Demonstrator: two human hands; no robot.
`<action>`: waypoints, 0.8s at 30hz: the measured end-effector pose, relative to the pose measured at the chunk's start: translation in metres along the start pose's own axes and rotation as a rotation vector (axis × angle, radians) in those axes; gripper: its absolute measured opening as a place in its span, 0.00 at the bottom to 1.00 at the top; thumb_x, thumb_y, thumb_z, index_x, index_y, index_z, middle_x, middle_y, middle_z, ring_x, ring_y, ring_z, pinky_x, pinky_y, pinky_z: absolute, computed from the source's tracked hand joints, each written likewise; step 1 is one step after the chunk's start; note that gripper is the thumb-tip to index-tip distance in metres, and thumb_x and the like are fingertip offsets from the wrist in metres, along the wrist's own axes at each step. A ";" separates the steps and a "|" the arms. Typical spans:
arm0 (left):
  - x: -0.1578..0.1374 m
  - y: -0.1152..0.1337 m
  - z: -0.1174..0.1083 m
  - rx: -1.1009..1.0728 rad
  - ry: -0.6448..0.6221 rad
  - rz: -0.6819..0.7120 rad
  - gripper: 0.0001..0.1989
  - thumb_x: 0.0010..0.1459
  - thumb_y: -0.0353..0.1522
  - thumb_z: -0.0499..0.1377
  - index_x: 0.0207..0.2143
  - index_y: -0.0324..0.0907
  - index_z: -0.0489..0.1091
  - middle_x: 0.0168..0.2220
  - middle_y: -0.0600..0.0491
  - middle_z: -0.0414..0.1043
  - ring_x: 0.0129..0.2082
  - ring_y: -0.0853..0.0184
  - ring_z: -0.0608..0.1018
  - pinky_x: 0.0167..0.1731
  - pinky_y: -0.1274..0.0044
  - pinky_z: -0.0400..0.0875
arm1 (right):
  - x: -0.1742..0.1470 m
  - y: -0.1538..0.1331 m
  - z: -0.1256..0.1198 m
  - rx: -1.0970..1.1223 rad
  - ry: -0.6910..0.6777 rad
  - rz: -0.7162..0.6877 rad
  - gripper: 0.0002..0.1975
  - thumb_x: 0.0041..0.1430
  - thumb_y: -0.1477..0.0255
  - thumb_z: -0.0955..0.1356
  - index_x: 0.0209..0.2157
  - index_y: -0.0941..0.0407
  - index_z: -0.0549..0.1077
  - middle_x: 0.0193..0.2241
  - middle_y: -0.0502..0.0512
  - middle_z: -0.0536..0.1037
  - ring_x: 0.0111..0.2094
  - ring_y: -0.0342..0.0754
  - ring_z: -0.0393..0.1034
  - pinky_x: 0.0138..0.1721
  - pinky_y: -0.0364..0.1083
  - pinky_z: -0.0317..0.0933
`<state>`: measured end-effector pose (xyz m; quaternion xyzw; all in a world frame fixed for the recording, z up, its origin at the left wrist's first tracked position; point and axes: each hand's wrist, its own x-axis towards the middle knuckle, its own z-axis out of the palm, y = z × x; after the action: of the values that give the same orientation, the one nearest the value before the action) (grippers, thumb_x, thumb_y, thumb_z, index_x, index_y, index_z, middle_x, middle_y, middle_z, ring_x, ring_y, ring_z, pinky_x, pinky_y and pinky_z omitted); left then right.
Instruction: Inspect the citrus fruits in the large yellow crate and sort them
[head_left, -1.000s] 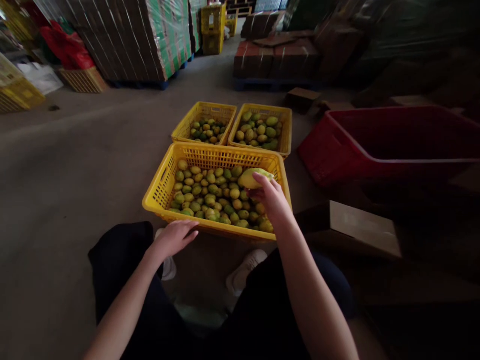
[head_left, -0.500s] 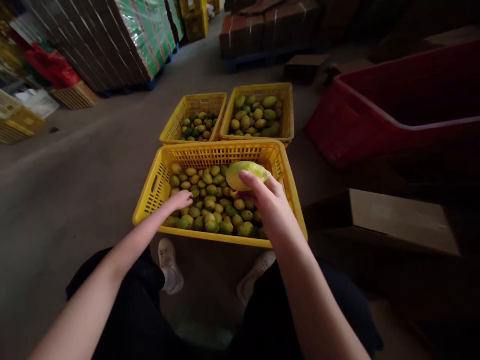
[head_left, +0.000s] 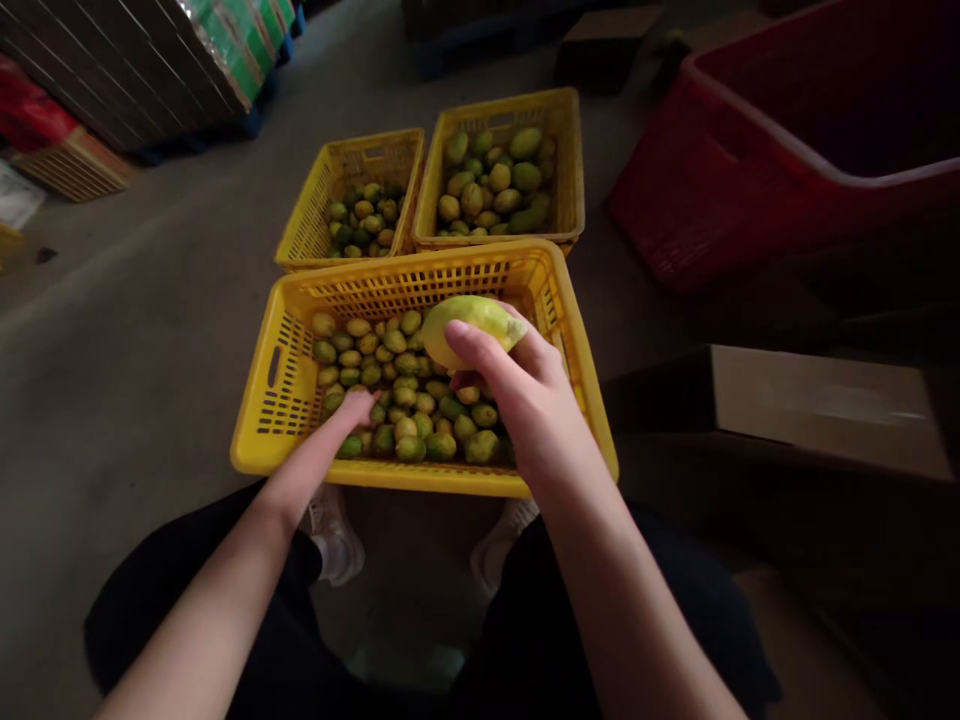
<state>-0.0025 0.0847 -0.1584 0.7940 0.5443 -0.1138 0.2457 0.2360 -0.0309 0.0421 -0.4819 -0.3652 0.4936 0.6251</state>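
Note:
My right hand (head_left: 536, 375) is closed around a large yellow-green lemon (head_left: 472, 330), thumb on the near side, holding it above the front yellow crate (head_left: 442, 485). Many smaller green and yellow lemons (head_left: 405, 398) cover the crate's bottom. Down among them at the left is my left hand (head_left: 358, 407), its fingertips at the fruit. Those fingers are mostly hidden, so whether they grip a lemon does not show. The crate stands in front of my legs.
Behind stand two more yellow crates, the left one (head_left: 304, 220) with small fruit, the right one (head_left: 574, 180) with bigger fruit. A red bin (head_left: 667, 190) and a cardboard box (head_left: 825, 405) are on the right. Wrapped stacked goods (head_left: 112, 70) stand at the back left.
My left hand has gone lower into the fruit at the crate's left. The right hand still holds the large lemon. The view has tilted down, bringing the crates nearer.

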 end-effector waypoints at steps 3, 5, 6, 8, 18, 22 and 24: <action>0.007 -0.009 -0.028 0.087 -0.008 -0.031 0.30 0.38 0.35 0.72 0.45 0.38 0.69 0.39 0.41 0.75 0.46 0.45 0.76 0.47 0.62 0.67 | -0.002 -0.001 0.002 -0.001 -0.006 -0.031 0.18 0.54 0.55 0.71 0.39 0.54 0.74 0.35 0.50 0.77 0.39 0.50 0.73 0.40 0.50 0.70; -0.006 -0.014 -0.056 0.093 0.087 -0.025 0.33 0.40 0.41 0.71 0.48 0.41 0.67 0.43 0.41 0.75 0.48 0.46 0.75 0.48 0.63 0.67 | -0.004 -0.002 0.003 -0.018 -0.009 -0.025 0.18 0.53 0.55 0.71 0.38 0.54 0.74 0.35 0.50 0.77 0.39 0.50 0.73 0.39 0.50 0.70; -0.017 -0.014 -0.070 0.057 0.163 -0.030 0.34 0.41 0.45 0.70 0.49 0.42 0.66 0.43 0.42 0.75 0.47 0.47 0.75 0.47 0.64 0.67 | -0.004 -0.003 0.004 -0.026 -0.008 -0.018 0.18 0.53 0.55 0.72 0.39 0.54 0.74 0.35 0.50 0.77 0.39 0.50 0.73 0.38 0.50 0.70; -0.046 -0.008 -0.094 -0.137 0.307 -0.058 0.35 0.39 0.49 0.69 0.47 0.42 0.66 0.41 0.45 0.75 0.44 0.51 0.76 0.45 0.66 0.68 | -0.006 -0.003 0.004 -0.033 0.002 -0.008 0.18 0.52 0.55 0.72 0.39 0.53 0.75 0.36 0.51 0.77 0.39 0.50 0.73 0.37 0.49 0.70; -0.151 0.074 -0.102 -1.836 0.160 -0.039 0.22 0.52 0.49 0.57 0.35 0.38 0.71 0.28 0.47 0.75 0.28 0.62 0.78 0.23 0.75 0.70 | -0.009 0.006 0.026 -0.041 0.034 0.079 0.22 0.44 0.53 0.74 0.35 0.55 0.76 0.32 0.53 0.78 0.29 0.46 0.71 0.28 0.45 0.66; -0.158 0.084 -0.108 -1.979 0.186 -0.018 0.23 0.56 0.50 0.55 0.32 0.38 0.71 0.24 0.49 0.73 0.17 0.68 0.72 0.17 0.77 0.66 | -0.022 0.006 0.044 -0.118 -0.042 0.117 0.26 0.43 0.48 0.73 0.29 0.58 0.74 0.23 0.51 0.74 0.23 0.43 0.65 0.22 0.42 0.60; -0.158 0.086 -0.111 -1.998 0.220 -0.018 0.24 0.57 0.51 0.52 0.31 0.38 0.71 0.23 0.51 0.73 0.12 0.72 0.68 0.15 0.77 0.64 | -0.029 0.005 0.054 -0.180 -0.072 0.179 0.27 0.43 0.45 0.71 0.26 0.58 0.72 0.20 0.50 0.72 0.22 0.43 0.64 0.20 0.42 0.57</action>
<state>0.0066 -0.0110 0.0301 0.2257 0.4159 0.4673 0.7468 0.1774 -0.0459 0.0524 -0.5486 -0.3857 0.5296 0.5194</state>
